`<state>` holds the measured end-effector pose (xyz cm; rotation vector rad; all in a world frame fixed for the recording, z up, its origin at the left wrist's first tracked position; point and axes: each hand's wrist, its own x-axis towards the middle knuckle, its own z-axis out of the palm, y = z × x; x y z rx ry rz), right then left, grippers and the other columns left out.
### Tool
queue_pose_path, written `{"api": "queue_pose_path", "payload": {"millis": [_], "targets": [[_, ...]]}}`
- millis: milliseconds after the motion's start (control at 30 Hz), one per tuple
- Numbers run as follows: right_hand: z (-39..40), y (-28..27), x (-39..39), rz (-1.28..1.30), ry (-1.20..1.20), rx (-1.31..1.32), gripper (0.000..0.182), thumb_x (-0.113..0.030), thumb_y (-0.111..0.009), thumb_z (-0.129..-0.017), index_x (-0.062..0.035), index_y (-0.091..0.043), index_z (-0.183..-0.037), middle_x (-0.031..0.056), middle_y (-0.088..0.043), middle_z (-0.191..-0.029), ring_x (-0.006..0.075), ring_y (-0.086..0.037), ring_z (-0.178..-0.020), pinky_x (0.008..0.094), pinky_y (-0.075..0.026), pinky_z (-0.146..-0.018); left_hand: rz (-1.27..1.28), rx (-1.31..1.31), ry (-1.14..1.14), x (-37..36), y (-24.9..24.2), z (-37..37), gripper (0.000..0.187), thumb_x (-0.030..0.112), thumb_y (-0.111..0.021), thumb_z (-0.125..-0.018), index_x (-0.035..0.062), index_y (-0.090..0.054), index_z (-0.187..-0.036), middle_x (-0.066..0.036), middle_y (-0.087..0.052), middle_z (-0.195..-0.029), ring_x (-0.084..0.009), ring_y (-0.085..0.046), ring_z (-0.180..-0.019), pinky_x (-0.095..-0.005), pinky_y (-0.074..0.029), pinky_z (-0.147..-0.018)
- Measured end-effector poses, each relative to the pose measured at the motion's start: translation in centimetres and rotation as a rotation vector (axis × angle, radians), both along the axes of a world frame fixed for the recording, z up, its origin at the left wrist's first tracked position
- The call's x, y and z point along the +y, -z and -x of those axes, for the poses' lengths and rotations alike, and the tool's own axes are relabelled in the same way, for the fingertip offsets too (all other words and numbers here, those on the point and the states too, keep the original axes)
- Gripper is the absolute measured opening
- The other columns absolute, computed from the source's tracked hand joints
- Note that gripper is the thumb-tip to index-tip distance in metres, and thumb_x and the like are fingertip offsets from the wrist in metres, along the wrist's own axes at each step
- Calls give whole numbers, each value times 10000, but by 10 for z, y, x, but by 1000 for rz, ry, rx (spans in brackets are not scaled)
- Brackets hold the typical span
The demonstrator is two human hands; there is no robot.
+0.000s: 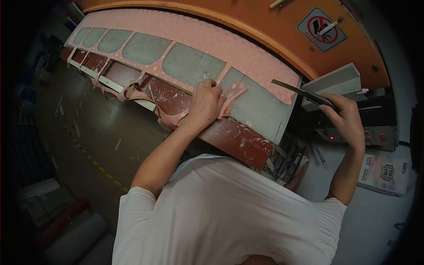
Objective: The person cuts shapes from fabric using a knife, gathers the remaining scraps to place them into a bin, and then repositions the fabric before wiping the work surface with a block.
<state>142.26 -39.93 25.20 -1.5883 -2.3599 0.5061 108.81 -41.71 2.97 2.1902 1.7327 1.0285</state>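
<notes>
In the head view my right hand (348, 115) is closed around the handle of a long knife (304, 92). Its narrow dark blade points left over the right end of the pink sheet (260, 73). Large rounded openings in that sheet show a grey surface (258, 104) beneath. My left hand (205, 102) is closed at the sheet's near edge, with a crumpled pink strip (233, 96) sticking out beside its fingers. More torn pink scraps (165, 118) hang over the near edge to the left. The ends of my left fingers are hidden.
A reddish-brown board (238, 140) strewn with flakes runs along the near side. Behind the sheet stands an orange machine panel (265, 26) with a warning sign (321, 29). A control box (357, 138) with a red light, a printed package (383, 174) and stacked offcuts (289, 163) are at right.
</notes>
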Motion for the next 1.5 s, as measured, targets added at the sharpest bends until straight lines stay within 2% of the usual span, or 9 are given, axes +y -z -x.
{"api": "queue_pose_path", "payload": {"millis": [133,233,367,700,1133,1233,1300,1400,1500], "targets": [[65,14,26,13,-85,-66,263,-135,-702,-860,6,-719,-1081,185,-668,-795,269,-627,-671,369,-491,-654,261,-94,-61,-1,-15,15,229,214,-708,-871,-4,-686,-938,-219,-618,-1113,-413,-651,-932,-480,-533,-789],[108,33,60,15,-158,-138,281,-133,-707,-857,14,-709,-1097,154,-608,-704,203,-560,-624,342,-460,-617,366,-16,-37,-7,-14,26,228,230,-700,-880,15,-690,-954,-216,-613,-1105,-421,-672,-881,-500,-546,-725],[145,47,95,-31,-316,-187,288,-164,-703,-854,0,-720,-1090,193,-586,-697,262,-564,-622,371,-463,-626,-99,112,-56,-9,-9,30,220,229,-742,-819,28,-681,-885,-179,-622,-1078,-377,-608,-1000,-462,-476,-864],[164,49,117,-34,-364,-284,282,-165,-707,-844,-8,-726,-1077,220,-629,-756,317,-618,-683,406,-481,-674,216,20,-80,12,-13,34,251,247,-751,-814,16,-657,-839,-190,-683,-885,-369,-655,-895,-454,-474,-777],[162,32,117,14,-335,-379,245,-190,-694,-827,-5,-742,-980,217,-691,-827,373,-665,-800,458,-513,-757,-59,19,31,10,-46,39,210,216,-691,-887,31,-654,-794,-143,-651,-816,-345,-617,-810,-458,-454,-752],[144,26,113,50,-421,-533,240,-159,-697,-820,14,-740,-980,202,-673,-772,328,-652,-700,418,-516,-695,-91,-119,78,-9,-67,57,207,215,-694,-896,32,-641,-814,-155,-656,-853,-344,-618,-818,-449,-461,-744],[148,5,91,84,-291,-363,245,-151,-695,-834,22,-731,-1003,173,-658,-739,258,-621,-648,381,-506,-648,-104,-283,91,-30,-75,92,216,215,-684,-911,17,-634,-841,-169,-645,-863,-362,-605,-812,-449,-469,-751],[153,11,76,59,-179,-58,245,-138,-696,-865,30,-709,-1042,74,-648,-727,132,-573,-628,305,-480,-582,161,-876,54,-61,-64,145,207,202,-641,-993,-1,-629,-955,-12,-606,-841,-112,-565,-793,-267,-463,-732],[176,53,76,199,-81,314,272,-202,-632,-963,0,-657,-1144,19,-684,-845,68,-563,-669,232,-472,-555,-94,-1165,-58,-74,-58,203,174,178,-584,-1040,18,-620,-983,51,-563,-865,-34,-497,-805,-205,-427,-723]]}}
